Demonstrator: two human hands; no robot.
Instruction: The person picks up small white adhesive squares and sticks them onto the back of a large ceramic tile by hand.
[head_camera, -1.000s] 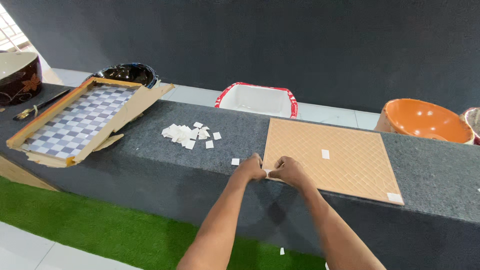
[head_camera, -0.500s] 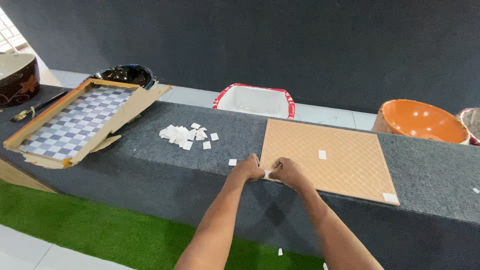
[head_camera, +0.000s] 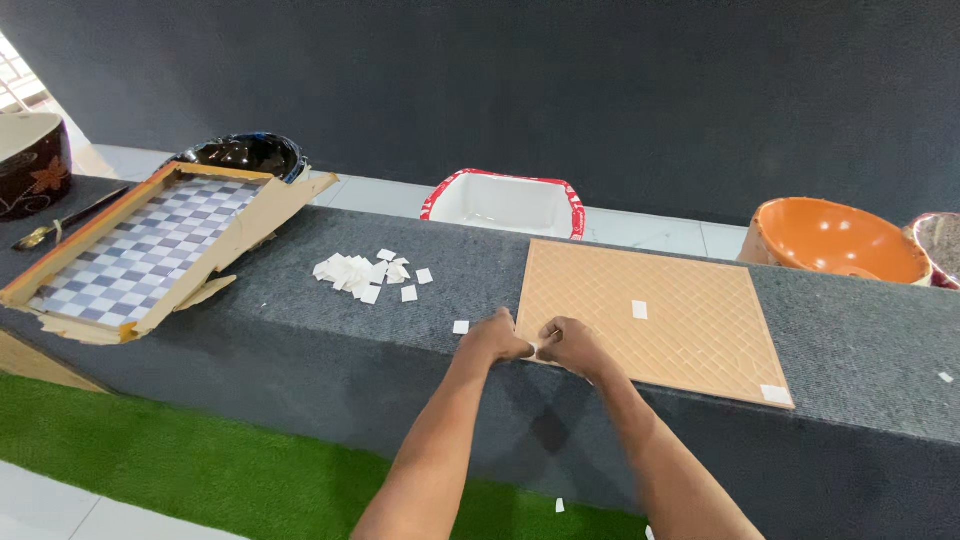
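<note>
My left hand (head_camera: 497, 338) and right hand (head_camera: 570, 345) meet at the near left corner of the tan tile (head_camera: 655, 315), fingers pinched together on a small white sticker (head_camera: 533, 350) at its edge. The tile lies flat on the grey surface (head_camera: 860, 340). Loose white stickers (head_camera: 362, 271) are heaped to the left. Behind stand a white basin (head_camera: 503, 204) and an orange basin (head_camera: 838, 238); I cannot see their contents. Both arms reach forward, nearly straight.
</note>
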